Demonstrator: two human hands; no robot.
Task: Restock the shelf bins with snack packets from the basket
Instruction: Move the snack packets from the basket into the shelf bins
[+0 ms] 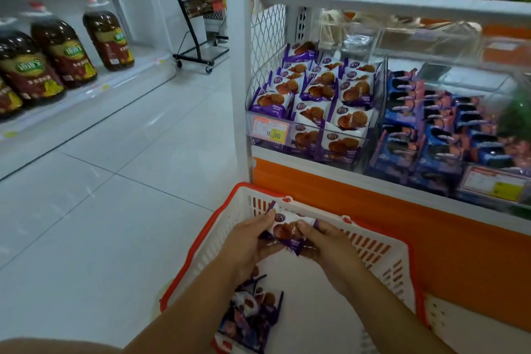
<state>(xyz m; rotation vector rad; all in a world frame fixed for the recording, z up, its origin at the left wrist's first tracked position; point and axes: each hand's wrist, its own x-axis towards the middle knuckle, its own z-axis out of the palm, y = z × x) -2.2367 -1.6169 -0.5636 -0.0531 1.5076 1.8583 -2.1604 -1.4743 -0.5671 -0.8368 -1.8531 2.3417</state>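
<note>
Both my hands hold purple-and-white snack packets (287, 230) above the white basket with a red rim (382, 264). My left hand (247, 241) grips them from the left, my right hand (330, 241) pinches them from the right. More packets (253, 313) lie in the basket's near corner. Up on the shelf, a clear bin (313, 100) is stacked with the same purple packets. Next to it, a second bin (436, 129) holds blue packets.
An orange panel (431, 224) runs below the shelf, right behind the basket. Price tag (270, 131) on the bin front reads 9.90. Large oil bottles (63, 52) line a low shelf at left. A black wheeled rack (198, 14) stands down the tiled aisle.
</note>
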